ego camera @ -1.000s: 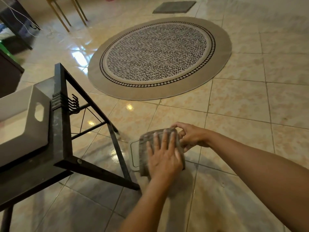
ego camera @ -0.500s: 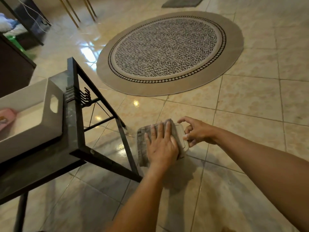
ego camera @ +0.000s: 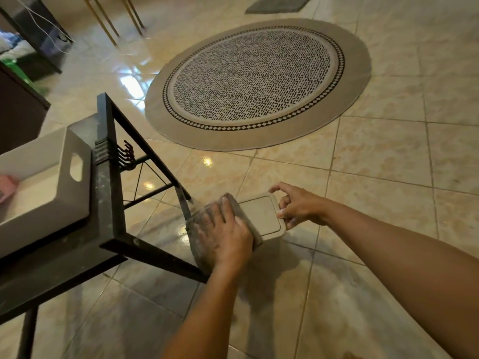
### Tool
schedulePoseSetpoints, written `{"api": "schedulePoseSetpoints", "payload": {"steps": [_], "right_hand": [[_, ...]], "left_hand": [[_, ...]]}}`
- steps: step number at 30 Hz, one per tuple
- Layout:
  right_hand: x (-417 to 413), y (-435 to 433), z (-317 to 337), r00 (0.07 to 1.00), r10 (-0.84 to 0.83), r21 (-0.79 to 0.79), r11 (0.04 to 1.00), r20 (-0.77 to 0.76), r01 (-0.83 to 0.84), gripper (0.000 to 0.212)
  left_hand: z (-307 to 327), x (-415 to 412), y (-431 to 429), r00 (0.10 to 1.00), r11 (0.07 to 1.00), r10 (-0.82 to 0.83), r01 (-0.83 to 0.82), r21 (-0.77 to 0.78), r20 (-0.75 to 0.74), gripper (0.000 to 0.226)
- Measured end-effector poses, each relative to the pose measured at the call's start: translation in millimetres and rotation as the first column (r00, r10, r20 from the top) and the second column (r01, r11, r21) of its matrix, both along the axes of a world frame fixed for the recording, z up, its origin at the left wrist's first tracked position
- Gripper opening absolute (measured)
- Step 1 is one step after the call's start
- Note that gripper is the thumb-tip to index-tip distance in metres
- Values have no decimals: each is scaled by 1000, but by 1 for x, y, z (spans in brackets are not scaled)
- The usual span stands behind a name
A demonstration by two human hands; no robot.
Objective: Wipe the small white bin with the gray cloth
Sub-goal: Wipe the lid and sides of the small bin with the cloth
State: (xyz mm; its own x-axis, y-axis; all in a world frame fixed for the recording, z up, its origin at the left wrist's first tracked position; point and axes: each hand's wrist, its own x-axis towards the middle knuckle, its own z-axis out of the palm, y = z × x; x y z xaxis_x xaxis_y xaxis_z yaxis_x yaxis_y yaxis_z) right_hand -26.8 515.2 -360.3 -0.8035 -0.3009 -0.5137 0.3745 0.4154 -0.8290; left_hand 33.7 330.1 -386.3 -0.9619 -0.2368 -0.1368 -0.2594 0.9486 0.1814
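The small white bin (ego camera: pixel 261 213) stands on the tiled floor, seen from above, its flat lid showing on the right half. My left hand (ego camera: pixel 225 234) lies flat on the gray cloth (ego camera: pixel 199 244), pressing it over the bin's left side, and the cloth hangs down that side. My right hand (ego camera: pixel 298 206) pinches the lid's right edge with thumb and fingers, holding the bin still. The left part of the bin is hidden under cloth and hand.
A black metal-framed table (ego camera: pixel 108 229) stands close on the left, one leg beside the cloth. A white tray with a cut-out handle (ego camera: pixel 75 177) sits on it. A round patterned rug (ego camera: pixel 256 84) lies further out on the glossy floor.
My left hand has slid the cloth leftward across the lid, uncovering its right half. My right hand has kept its hold on the bin's right edge. The view shifted slightly.
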Motion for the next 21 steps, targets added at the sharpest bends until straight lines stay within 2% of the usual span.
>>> {"api": "schedulePoseSetpoints", "payload": {"steps": [2, 5, 7, 9, 12, 13, 15, 18, 19, 21], "right_hand": [[-3, -2, 2, 1000, 16, -6, 1000, 5, -16, 58], [-5, 0, 3, 999, 28, -18, 999, 26, -28, 59], [-1, 1, 1, 1000, 13, -24, 1000, 28, -12, 61], [1, 1, 0, 1000, -11, -23, 1000, 17, 11, 58], [1, 0, 1, 1000, -15, -14, 1000, 11, 15, 56], [-1, 0, 2, 1000, -11, -19, 1000, 15, 11, 57], [-4, 0, 2, 1000, -2, -31, 1000, 28, 3, 58], [-1, 1, 1, 999, -18, -27, 999, 31, 18, 58], [1, 0, -1, 999, -32, -18, 999, 29, 33, 59], [6, 0, -3, 998, -63, 5, 998, 20, 63, 61]], "left_hand": [[4, 21, 8, 1000, 1000, -26, 26, 16, 4, 67], [0, 31, 43, 965, 965, -262, 262, -16, 3, 65], [-6, 9, 47, 944, 943, -328, 329, -57, 19, 70], [-4, -10, 27, 965, 963, -259, 261, -71, 29, 71], [3, 3, -10, 999, 995, 28, -32, -95, -42, 70], [5, 14, -11, 996, 993, 67, -72, -96, -57, 69], [6, 32, 9, 999, 999, -17, 15, -40, -42, 67], [-4, 23, 44, 964, 964, -264, 264, 6, -29, 72], [-11, 10, 42, 957, 958, -287, 287, -4, -37, 71], [-19, -12, 25, 972, 972, -231, 230, -40, -34, 68]]}}
